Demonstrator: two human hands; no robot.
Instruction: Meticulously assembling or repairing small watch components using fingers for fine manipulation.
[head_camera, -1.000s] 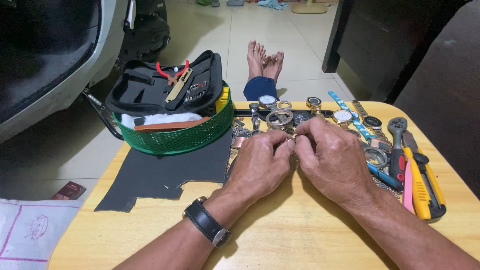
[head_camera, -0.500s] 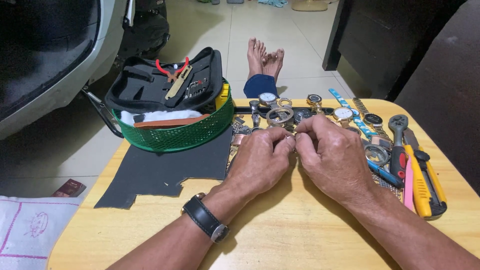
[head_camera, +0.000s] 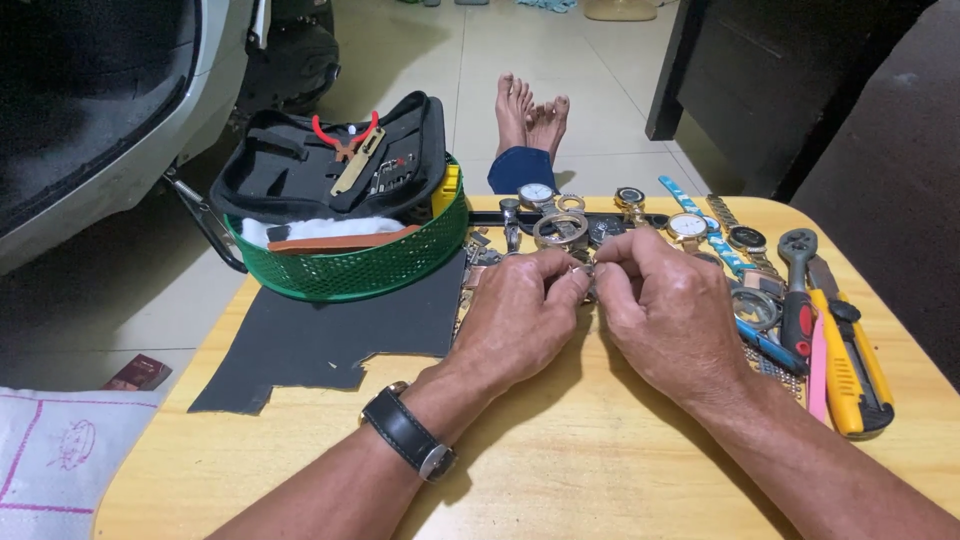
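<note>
Barely shifted since before, left hand and right hand fingers pinch a small metal watch part over the round wooden bench.

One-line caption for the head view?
Both hands, left hand and right hand, pinch a small metal part beside watches.

floor: pale glossy tiles | right: dark cabinet | left: white vehicle body
</note>
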